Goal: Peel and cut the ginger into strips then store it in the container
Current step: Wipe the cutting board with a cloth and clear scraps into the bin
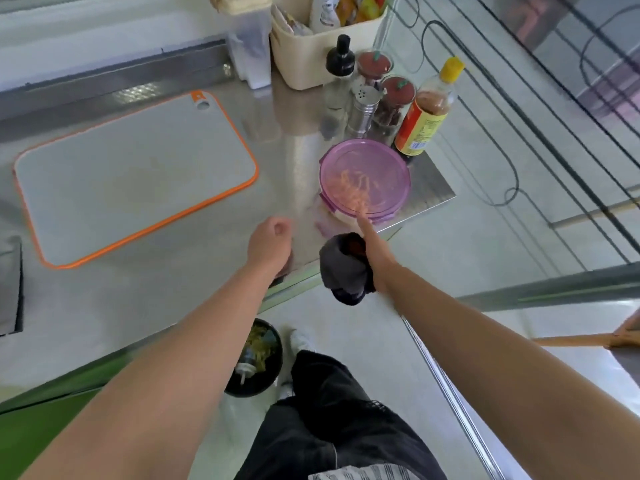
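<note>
A round container with a see-through purple lid stands near the counter's right corner. Ginger strips show through the lid. My right hand is just in front of it, one finger reaching to the lid's near rim, while a dark grey cloth is bunched in that hand. My left hand hovers over the counter left of the container, fingers curled with nothing in them. The grey cutting board with an orange edge lies bare to the left.
Behind the container stand a sauce bottle with a yellow cap, a metal shaker, spice jars and a cream basket. The steel counter's front edge is at my waist. A black bin sits on the floor below.
</note>
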A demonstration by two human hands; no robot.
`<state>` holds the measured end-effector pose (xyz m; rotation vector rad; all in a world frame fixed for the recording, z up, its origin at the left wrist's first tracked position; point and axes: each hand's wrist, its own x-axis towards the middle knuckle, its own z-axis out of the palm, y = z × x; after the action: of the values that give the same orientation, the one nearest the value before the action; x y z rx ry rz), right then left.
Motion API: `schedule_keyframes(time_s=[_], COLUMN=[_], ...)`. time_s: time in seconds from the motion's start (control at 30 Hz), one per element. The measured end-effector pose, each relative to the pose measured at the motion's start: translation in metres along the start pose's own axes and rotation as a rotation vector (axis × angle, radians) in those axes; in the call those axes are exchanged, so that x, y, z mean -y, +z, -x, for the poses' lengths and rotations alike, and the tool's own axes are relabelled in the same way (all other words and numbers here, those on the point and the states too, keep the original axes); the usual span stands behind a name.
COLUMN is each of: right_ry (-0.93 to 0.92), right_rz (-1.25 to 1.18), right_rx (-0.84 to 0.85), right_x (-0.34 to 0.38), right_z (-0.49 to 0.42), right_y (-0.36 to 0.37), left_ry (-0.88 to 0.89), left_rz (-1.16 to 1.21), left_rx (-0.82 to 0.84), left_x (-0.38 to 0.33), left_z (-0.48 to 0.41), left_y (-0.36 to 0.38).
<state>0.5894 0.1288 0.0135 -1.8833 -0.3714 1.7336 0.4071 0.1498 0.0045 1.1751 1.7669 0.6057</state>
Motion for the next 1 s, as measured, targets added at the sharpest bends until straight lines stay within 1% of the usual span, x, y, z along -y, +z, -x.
schedule_keyframes(time_s=[0.07, 0.13, 0.17, 0.27, 0.33, 0.43, 0.57, 0.7, 0.83, 0.9, 0.93, 0.97, 1.0], right_ry=[0.008, -0.023, -0.049, -0.132, -0.161, -0.180, -0.169, -0.162, -0.250, -0.300, -0.348, -0.407, -0.470], right_rz=[-0.146, -0.211, -0.194, -0.026, 0.052, 0.140, 0.132, 0.191, 0.199, 0.213, 0.232, 0.251, 0.254], right_rx=[-0.076, -0.098, -0.106, -0.164, -0.177, -0.169, -0.085, -0.007, 0.117, 0.146, 0.106, 0.024, -0.074], right_x=[0.001, 0.008, 0.014, 0.026, 0.032, 0.050, 0.081, 0.106, 0.124, 0.128, 0.130, 0.130, 0.132], right_z=[-0.003, -0.005, -0.005, -0.008, -0.011, -0.018, -0.040, -0.073, -0.082, -0.081, -0.077, -0.076, -0.074], right_y=[-0.018, -0.030, -0.032, -0.035, -0.033, -0.027, -0.005, 0.024, 0.045, 0.045, 0.042, 0.038, 0.031], left_ry=[-0.087, -0.156, -0.176, -0.194, -0.213, -0.256, -0.257, -0.206, -0.196, -0.151, -0.115, -0.079, -0.048], left_rz=[0.158, 0.284, 0.315, 0.360, 0.394, 0.467, 0.530, 0.525, 0.534, 0.531, 0.510, 0.402, 0.239], left_rx=[0.051, 0.115, 0.148, 0.215, 0.204, 0.139, 0.074, 0.050, 0.043, 0.025, 0.001, -0.036, -0.069], left_x=[-0.006, -0.016, -0.021, -0.035, -0.042, -0.058, -0.073, -0.080, -0.083, -0.084, -0.083, -0.076, -0.065], left_z=[0.006, 0.011, 0.012, 0.009, 0.005, -0.003, -0.021, -0.042, -0.059, -0.063, -0.063, -0.065, -0.066], left_y=[0.013, 0.023, 0.028, 0.038, 0.044, 0.045, 0.029, 0.011, -0.002, -0.003, -0.003, -0.001, 0.000])
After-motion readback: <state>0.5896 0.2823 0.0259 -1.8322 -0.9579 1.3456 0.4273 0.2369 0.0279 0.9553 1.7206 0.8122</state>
